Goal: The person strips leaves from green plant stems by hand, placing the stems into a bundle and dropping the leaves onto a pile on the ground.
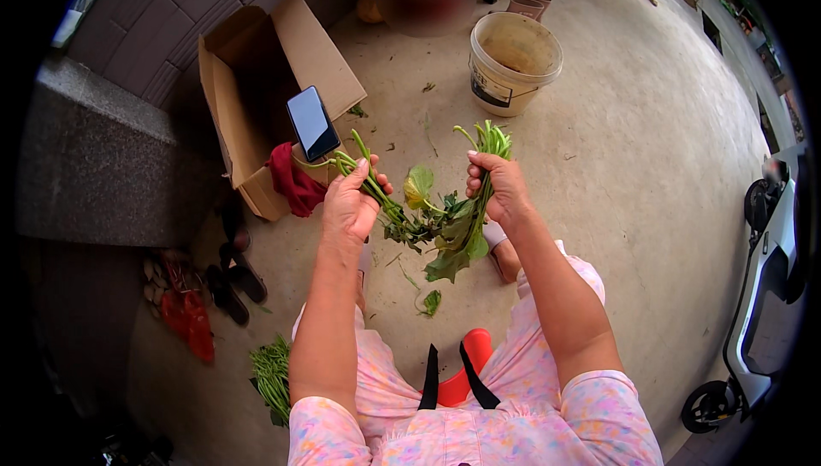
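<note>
My left hand [355,197] is closed round a bunch of leafy green stems, its cut ends pointing up past the thumb. A second bunch of leafy green stems [489,139] is gripped in my right hand [499,184], with the stalks upright. Dark leaves [457,239] of both bunches hang down and meet between my hands, over the floor. One yellowing leaf [418,185] stands out in the middle. Below them a loose leaf [431,302] and bits of stem lie on the concrete between my feet.
An open cardboard box [224,111] stands at the left, with a phone [312,121] and a dark red cloth [293,182] on its edge. Ahead is a pale bucket [492,94]. Piled stems [274,376], dark sandals [231,291] and a red bag [190,316] lie left; a scooter [761,312] stands right.
</note>
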Demonstrator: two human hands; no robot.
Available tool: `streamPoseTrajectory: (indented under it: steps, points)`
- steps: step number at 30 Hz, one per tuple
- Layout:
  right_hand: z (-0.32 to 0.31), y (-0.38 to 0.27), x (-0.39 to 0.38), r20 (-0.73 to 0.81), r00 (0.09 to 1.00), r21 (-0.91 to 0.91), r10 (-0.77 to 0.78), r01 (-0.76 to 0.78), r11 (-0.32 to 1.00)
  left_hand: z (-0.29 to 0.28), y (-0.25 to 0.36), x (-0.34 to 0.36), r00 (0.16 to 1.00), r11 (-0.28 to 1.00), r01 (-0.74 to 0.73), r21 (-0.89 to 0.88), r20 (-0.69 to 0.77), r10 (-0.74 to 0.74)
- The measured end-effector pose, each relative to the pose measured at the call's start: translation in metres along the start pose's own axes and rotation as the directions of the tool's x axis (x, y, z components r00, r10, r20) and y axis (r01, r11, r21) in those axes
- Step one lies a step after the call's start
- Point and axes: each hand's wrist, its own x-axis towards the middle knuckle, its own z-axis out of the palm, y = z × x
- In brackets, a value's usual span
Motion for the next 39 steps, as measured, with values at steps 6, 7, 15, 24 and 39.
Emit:
streamPoseTrajectory:
  steps: [6, 7, 15, 24, 39]
  points:
    - [0.011, 0.012, -0.002, 0.047, 0.999, -0.104, -0.004, 0.009, 0.995, 0.010, -0.011, -0.001, 0.996, 0.996, 0.087, 0.004, -0.021, -0.087]
    - [0.015, 0.015, -0.004, 0.062, 0.998, -0.120, -0.015, 0.022, 0.993, 0.010, -0.013, 0.000, 0.995, 0.995, 0.095, -0.001, -0.006, -0.095]
    - [0.032, 0.034, -0.013, 0.168, 0.982, -0.141, -0.084, 0.108, 0.984, 0.030, -0.024, -0.009, 0.993, 0.997, 0.063, -0.041, -0.097, -0.067]
    - [0.035, 0.048, -0.007, 0.207, 0.972, -0.248, -0.112, 0.163, 0.955, 0.034, -0.040, -0.008, 1.000, 1.000, 0.004, 0.016, -0.027, -0.004]
    - [0.029, 0.021, -0.005, 0.077, 0.995, 0.092, -0.061, 0.053, 0.994, 0.013, -0.016, -0.003, 0.993, 0.999, -0.002, 0.044, -0.119, 0.007]
